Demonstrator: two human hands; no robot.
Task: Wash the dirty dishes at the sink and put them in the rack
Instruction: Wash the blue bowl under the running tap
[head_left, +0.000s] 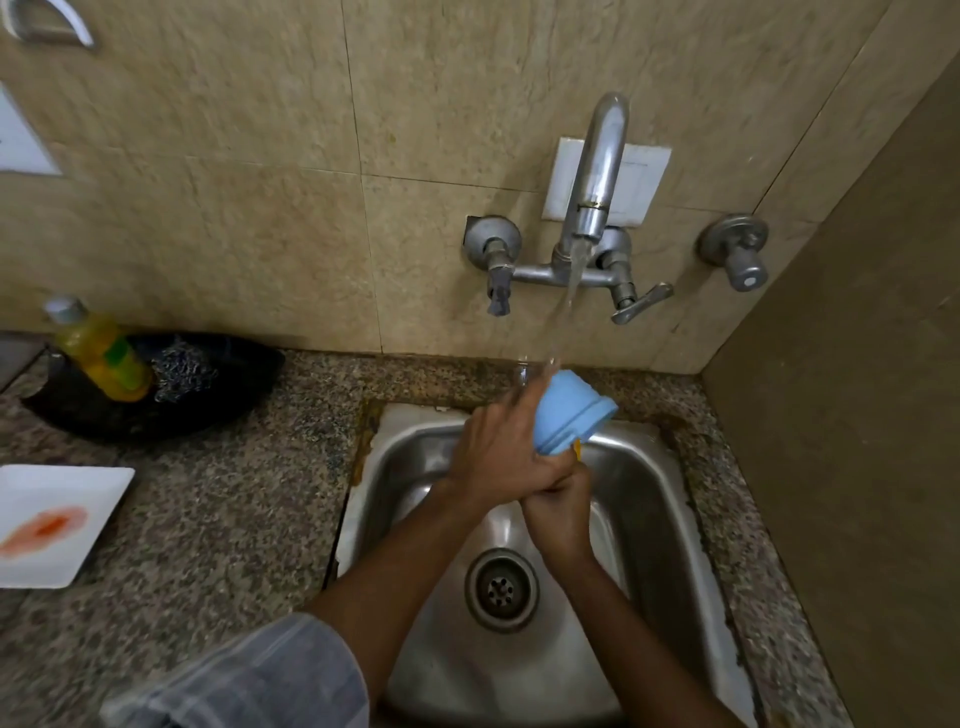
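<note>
— Two hands logged over the sink (654, 499), crossed at the wrists. Item one: left hand (498, 457), fingers reaching up along the side of a blue cup (571, 415) and gripping it. Item two: right hand (558, 512), tucked under the left, curled tight; I see a sliver of something yellow (577, 448) at the cup's base, but I cannot tell what it is or whether that hand grips it.

— Cup position?

— Tilted, held above the back edge of the basin, directly in the water stream (563, 312) from the wall tap (597, 171).

— Surroundings?

— Drain (501, 590) below the forearms. On the granite counter (218, 519) to the left: white square plate (62, 525) with a red smear, well apart from the sink; behind it, a black dish (156, 400) holding a yellow soap bottle (104, 358) and a steel scourer (182, 371).
</note>
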